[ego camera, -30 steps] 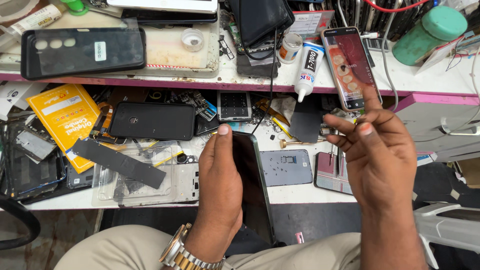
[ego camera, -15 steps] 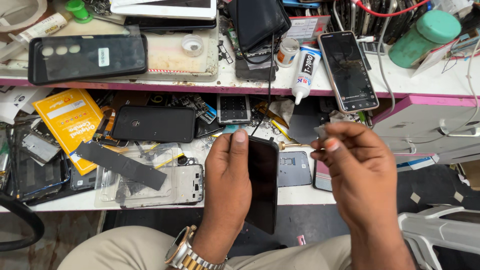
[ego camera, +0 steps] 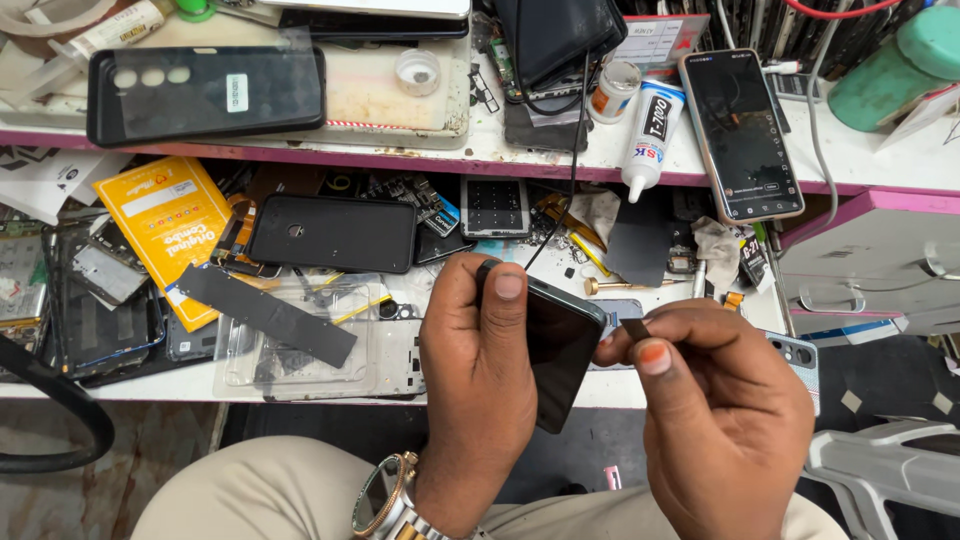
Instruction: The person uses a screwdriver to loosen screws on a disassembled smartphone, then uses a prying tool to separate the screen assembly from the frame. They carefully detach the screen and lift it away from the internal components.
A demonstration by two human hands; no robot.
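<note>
Looking down over our lap, we held a dark, glossy rectangular smartphone (ego camera: 560, 355) upright in our left hand (ego camera: 475, 375), fingers wrapped round its left edge and the thumb pressed flat near its top corner, so that hand was clamped on it. Its long axis ran roughly away from us, tilted a little to the left at the top, and it hung in front of the cluttered white counter (ego camera: 610, 388) rather than lying on it. Our right hand (ego camera: 725, 410) sat just beside the phone's upper right corner, thumb and fingers pinched together on a small dark flat tool (ego camera: 636, 327) whose tip pointed left toward that corner; we could not tell whether it touched. The right hand was thus the nearer to that edge. Beyond lay a black phone case (ego camera: 335, 233), a yellow packet (ego camera: 165, 225) and a white glue bottle (ego camera: 648, 135).
</note>
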